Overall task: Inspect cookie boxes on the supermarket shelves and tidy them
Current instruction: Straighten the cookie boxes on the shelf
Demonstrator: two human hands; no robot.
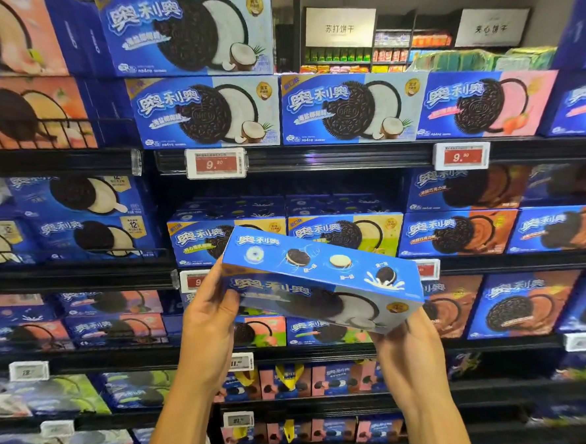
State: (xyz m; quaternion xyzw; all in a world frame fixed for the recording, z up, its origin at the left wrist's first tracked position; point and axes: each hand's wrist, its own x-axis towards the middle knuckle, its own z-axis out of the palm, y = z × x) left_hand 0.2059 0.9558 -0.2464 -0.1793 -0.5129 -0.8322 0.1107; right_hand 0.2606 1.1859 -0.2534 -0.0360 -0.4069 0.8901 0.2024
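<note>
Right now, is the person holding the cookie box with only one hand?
No: the left hand and right hand each grip an end of the cookie box.

free: gap above coconut box (348, 110) | blocked: shelves packed

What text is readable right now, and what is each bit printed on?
"奥利奥": held box, gripped by left hand and right hand.
"OREO": cookie on coconut box.
"9.90": price tag; also second tag.
"苏打饼干": aisle sign.
Other sign, flavour lines, lower tags: too blurred.
</note>
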